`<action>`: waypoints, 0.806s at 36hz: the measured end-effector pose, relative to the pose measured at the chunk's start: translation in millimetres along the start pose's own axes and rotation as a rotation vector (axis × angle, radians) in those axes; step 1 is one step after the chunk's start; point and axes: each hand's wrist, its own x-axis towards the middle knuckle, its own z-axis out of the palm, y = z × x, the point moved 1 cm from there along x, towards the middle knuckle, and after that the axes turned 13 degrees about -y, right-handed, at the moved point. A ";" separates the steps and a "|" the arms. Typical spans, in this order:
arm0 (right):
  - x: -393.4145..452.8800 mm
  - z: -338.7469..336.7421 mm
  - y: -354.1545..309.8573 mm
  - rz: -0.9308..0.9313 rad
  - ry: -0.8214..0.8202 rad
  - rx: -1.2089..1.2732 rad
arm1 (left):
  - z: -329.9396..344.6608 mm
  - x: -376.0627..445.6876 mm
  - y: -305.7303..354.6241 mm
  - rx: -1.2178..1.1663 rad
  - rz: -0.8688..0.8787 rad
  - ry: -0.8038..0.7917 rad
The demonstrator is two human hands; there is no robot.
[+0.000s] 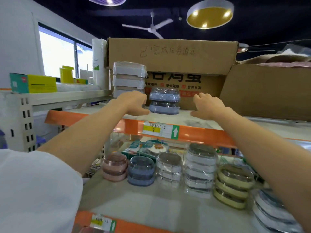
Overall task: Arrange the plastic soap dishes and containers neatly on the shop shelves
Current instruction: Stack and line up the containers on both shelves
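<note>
Your left hand (134,103) curls, its grip against the blue stack (164,100) on the top shelf (168,117); your right hand (207,105) hovers nearby, fingers loosely curled, holding nothing.

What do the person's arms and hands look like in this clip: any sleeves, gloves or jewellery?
Both forearms are bare from elbow to wrist. The left hand and right hand wear no gloves, and no rings, watch or bracelet show. A white short sleeve covers the left upper arm; the right arm's sleeve is out of frame.
</note>
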 end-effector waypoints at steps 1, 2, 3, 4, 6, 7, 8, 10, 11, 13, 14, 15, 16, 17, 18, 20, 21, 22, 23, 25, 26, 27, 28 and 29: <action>-7.0 -2.9 -1.3 0.012 -0.002 -0.004 | -2.8 -4.4 0.4 0.004 0.006 0.022; -13.8 -5.5 -2.8 0.025 -0.002 -0.011 | -5.0 -8.7 0.5 0.009 0.012 0.040; -20.4 -7.7 -4.4 0.036 0.001 -0.023 | -6.5 -13.9 0.9 0.020 0.019 0.055; -27.1 -9.9 -6.6 0.049 0.006 -0.040 | -7.4 -19.3 0.9 0.035 0.024 0.068; -40.5 -14.9 -12.3 0.081 0.026 -0.069 | -7.8 -31.6 -0.4 0.063 0.030 0.108; -47.2 -17.2 -15.3 0.096 0.039 -0.078 | -6.9 -38.0 -1.5 0.065 0.031 0.131; -54.1 -19.4 -18.5 0.109 0.051 -0.080 | -5.6 -43.9 -3.2 0.058 0.035 0.150; -68.2 -22.9 -26.2 0.128 0.065 -0.071 | -2.1 -56.1 -5.8 0.038 0.058 0.181; -75.7 -23.6 -30.8 0.130 0.061 -0.070 | 0.7 -62.6 -7.3 0.030 0.072 0.195; -90.7 -25.0 -40.7 0.129 0.056 -0.068 | 6.3 -76.6 -10.5 0.024 0.077 0.211; -98.6 -25.2 -45.6 0.131 0.058 -0.064 | 9.9 -83.5 -12.5 0.020 0.076 0.211; -106.2 -24.6 -50.0 0.136 0.062 -0.062 | 13.9 -89.8 -14.1 0.010 0.081 0.205; -113.8 -23.5 -54.2 0.139 0.068 -0.065 | 18.4 -95.8 -15.4 0.001 0.091 0.198; -121.7 -22.1 -58.2 0.141 0.072 -0.070 | 23.1 -102.1 -16.0 -0.001 0.105 0.198; -129.2 -20.2 -62.5 0.141 0.067 -0.073 | 28.2 -108.1 -16.4 0.003 0.118 0.207; -143.8 -14.5 -72.7 0.131 0.050 -0.078 | 38.8 -121.0 -17.0 -0.001 0.142 0.261; -150.5 -10.7 -78.3 0.123 0.044 -0.080 | 44.1 -127.9 -17.5 -0.015 0.149 0.297; -156.7 -6.1 -84.4 0.115 0.038 -0.075 | 50.2 -134.9 -18.3 -0.036 0.155 0.320; -162.4 -0.6 -90.3 0.110 0.032 -0.061 | 56.9 -141.3 -19.2 -0.057 0.162 0.319; -172.3 12.5 -101.6 0.101 0.017 -0.024 | 72.8 -151.9 -21.1 -0.057 0.169 0.257; -176.4 19.7 -106.5 0.096 0.002 -0.012 | 81.5 -156.2 -22.3 -0.044 0.166 0.211; -180.0 26.6 -111.2 0.091 -0.018 -0.006 | 90.3 -160.5 -23.3 -0.039 0.162 0.164; -182.4 33.8 -115.7 0.088 -0.046 -0.002 | 99.1 -164.1 -24.7 -0.043 0.155 0.123; -184.8 40.7 -120.2 0.089 -0.072 0.003 | 107.4 -167.9 -25.6 -0.052 0.145 0.086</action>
